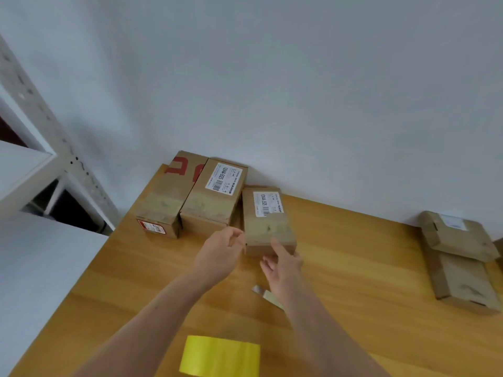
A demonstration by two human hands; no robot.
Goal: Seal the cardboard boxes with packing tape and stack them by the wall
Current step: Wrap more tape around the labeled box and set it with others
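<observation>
Right hand (283, 263): fingers spread, thumb against the near edge of the taped box (268, 221). Left hand (220, 254): fingers loosely curled at its corner, grip unclear. Two sealed boxes (190, 200) stand beside it by the wall (299, 91). The far-right boxes (460, 257) probably remain.

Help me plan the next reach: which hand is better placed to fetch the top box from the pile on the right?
Likely the right hand: it lies nearer the pile and holds nothing; the left hand would have to reach across it.
</observation>
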